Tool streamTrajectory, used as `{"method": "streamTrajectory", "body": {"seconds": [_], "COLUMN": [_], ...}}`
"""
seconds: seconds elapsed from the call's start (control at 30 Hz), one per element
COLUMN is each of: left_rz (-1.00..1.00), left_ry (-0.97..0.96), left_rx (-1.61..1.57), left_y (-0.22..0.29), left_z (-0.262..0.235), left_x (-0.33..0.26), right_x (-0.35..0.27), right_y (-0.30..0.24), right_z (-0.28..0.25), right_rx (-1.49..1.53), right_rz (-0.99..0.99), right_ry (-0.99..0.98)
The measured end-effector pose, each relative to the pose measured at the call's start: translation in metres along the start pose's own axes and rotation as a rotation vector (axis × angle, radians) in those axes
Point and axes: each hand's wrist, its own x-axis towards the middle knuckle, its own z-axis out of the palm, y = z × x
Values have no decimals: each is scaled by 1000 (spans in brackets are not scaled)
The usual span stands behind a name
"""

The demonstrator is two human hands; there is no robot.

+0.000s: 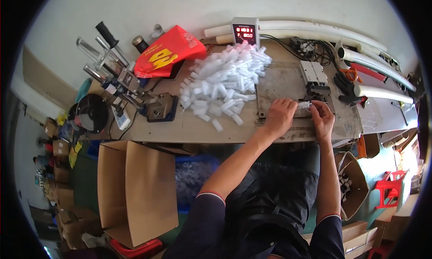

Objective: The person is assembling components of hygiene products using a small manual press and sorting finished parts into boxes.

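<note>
Both sets of fingers pinch one small white ribbed strip (304,105) between them: my left hand (280,117) closes on its left end, my right hand (322,116) on its right end. I hold the strip just over a grey metal plate (278,86) on the bench (189,128), right in front of a pale block fixture (313,73) that stands on the plate's far right part. My forearms reach up from the lower edge, dark sleeves with a light cuff at the elbows.

Left of the plate lies a big loose pile (225,79) of the same white strips, with a few strays near the bench's front edge. Behind the pile stands a small box with red digits (245,32), and a red bag (168,50) lies at the far left beside a hand press (121,74) with a black grip. White tubes (342,36) run along the back and right side. An open carton (135,191) stands on the floor by my left knee, and a blue crate (193,178) sits under the bench.
</note>
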Motion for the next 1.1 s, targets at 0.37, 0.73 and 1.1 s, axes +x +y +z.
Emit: {"method": "streamTrajectory", "body": {"seconds": [0.37, 0.73, 1.1], "left_rz": [-670, -765, -769], "left_ry": [359, 177, 285], "left_rx": [82, 231, 119], "left_y": [-38, -90, -108], "left_z": [-143, -151, -103], "left_x": [-125, -113, -76], "right_x": [-25, -26, -17], "right_y": [-18, -46, -35], "right_z": [59, 178, 174], "right_rx": [-275, -645, -624], "right_rz": [-547, -990, -1015], "right_ry": [-260, -861, -780]}}
